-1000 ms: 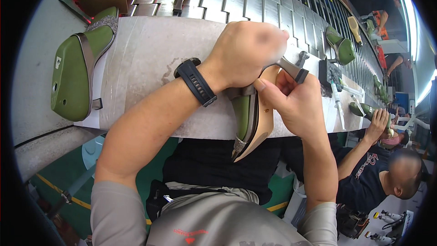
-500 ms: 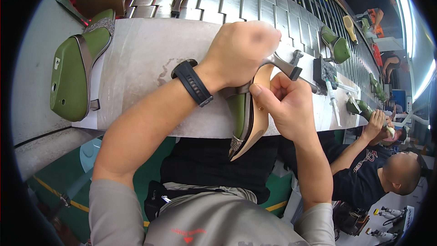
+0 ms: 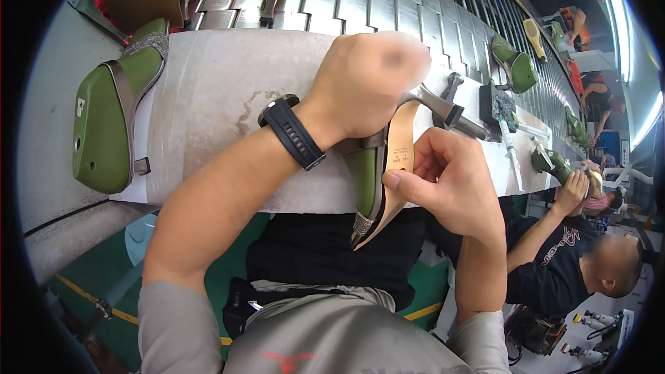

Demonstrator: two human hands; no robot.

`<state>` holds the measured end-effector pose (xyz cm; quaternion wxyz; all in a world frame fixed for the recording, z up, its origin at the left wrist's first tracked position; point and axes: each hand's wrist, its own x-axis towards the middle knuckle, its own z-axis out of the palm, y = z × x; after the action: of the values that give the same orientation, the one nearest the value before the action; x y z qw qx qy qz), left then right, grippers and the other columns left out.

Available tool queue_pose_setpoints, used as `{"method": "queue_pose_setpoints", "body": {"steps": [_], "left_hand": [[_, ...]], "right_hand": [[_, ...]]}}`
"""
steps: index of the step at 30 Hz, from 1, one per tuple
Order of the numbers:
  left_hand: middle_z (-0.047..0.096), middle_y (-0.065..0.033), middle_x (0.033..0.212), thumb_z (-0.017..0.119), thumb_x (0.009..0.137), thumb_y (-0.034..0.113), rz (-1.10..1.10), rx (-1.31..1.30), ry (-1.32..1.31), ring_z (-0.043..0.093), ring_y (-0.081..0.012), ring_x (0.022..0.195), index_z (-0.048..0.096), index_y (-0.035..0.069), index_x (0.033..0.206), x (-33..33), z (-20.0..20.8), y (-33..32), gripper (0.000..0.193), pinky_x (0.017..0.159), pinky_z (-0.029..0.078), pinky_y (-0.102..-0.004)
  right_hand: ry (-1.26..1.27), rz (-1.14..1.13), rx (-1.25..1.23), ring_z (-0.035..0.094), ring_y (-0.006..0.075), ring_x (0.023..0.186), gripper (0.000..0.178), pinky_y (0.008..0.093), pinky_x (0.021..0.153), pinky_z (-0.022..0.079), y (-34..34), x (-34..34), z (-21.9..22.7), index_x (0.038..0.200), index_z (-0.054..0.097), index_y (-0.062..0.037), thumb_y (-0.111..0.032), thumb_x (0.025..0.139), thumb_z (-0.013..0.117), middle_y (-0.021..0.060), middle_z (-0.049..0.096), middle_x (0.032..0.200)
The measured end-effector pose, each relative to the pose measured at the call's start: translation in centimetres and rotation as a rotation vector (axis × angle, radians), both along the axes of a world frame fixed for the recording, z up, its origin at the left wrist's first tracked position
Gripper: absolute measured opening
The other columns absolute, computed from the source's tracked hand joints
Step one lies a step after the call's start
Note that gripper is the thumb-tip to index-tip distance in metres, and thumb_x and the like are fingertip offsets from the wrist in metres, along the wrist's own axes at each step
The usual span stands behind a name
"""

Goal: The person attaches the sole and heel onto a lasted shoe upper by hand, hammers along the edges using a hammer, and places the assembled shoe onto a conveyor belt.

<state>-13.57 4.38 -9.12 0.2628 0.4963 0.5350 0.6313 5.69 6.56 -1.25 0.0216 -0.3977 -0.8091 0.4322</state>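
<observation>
Heeled shoe (image 3: 387,205) on a green last (image 3: 368,179), its sole facing the right fingers (image 3: 438,147).
The tan sole (image 3: 400,140) touches the right thumb (image 3: 410,187); the pointed toe, crossed by a glittery band (image 3: 363,224), angles down beyond it. The grey-brown heel (image 3: 436,102) juts just beyond the right fingers.

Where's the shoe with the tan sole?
In the head view, right of centre: the shoe extends past the near edge of the table, its rear in the left grip, the thumb of the right grip against its sole.
</observation>
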Motion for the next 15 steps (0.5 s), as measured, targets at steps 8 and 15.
{"method": "queue_pose_setpoints", "body": {"steps": [8, 15], "left_hand": [[0.064, -0.0010, 0.070, 0.072, 0.105, 0.033, -0.070, -0.035, 0.070, 0.057, -0.0067, 0.068, 0.078, -0.002, 0.103, -1.4, 0.7, -0.8, 0.036, 0.062, 0.047, -0.0285], [0.064, -0.0057, 0.125, 0.099, 0.076, 0.026, -0.221, -0.115, 0.134, 0.063, -0.0155, 0.116, 0.063, 0.004, 0.130, -7.0, 0.2, -9.5, 0.068, 0.103, 0.052, -0.0323]], "right_hand": [[0.228, -0.218, -0.037, 0.056, 0.0074, 0.057, 0.047, 0.0279, 0.053, 0.046, 0.5, -1.4, -3.6, 0.068, 0.059, -0.0014, -0.035, 0.080, 0.090, 0.0011, 0.061, 0.062], [0.209, 0.189, 0.158, 0.070, 0.0420, 0.110, 0.078, 0.0482, 0.099, 0.056, -1.7, 1.2, -2.5, 0.139, 0.064, 0.0009, -0.039, 0.079, 0.095, 0.0232, 0.072, 0.116]]}}
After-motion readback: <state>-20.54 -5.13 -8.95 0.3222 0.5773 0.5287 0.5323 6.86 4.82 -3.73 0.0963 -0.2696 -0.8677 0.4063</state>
